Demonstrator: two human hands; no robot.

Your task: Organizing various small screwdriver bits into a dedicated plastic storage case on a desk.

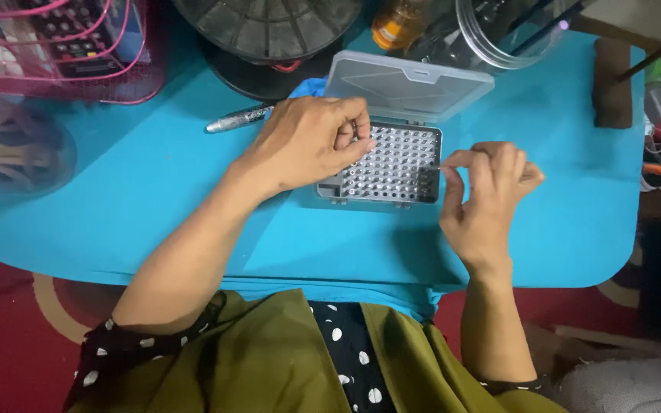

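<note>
Head view: picking bits from open grey bit case (pixel 392 164); left hand (pixel 311 141) pinching one inside, right hand (pixel 491 191) pinching another; likely needs steady lift.

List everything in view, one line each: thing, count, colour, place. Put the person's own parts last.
Grey plastic bit case: one, grey, table centre, clear lid open, rows of small bits inside.
Blue table: one, bright blue, under everything.
Silver marker pen: one, silver and black, left of the case.
Pink wire basket: one, pink, top left corner.
Black fan: one, black, top centre.
Clear plastic jar: one, transparent, top right.
Amber bottle: one, orange-brown, beside the jar.
Brown block: one, dark brown, right edge of the table.
Left hand: one, over the case's left side, fingertips on the bits.
Right hand: one, at the case's right edge, pinching a thin bit.
</note>
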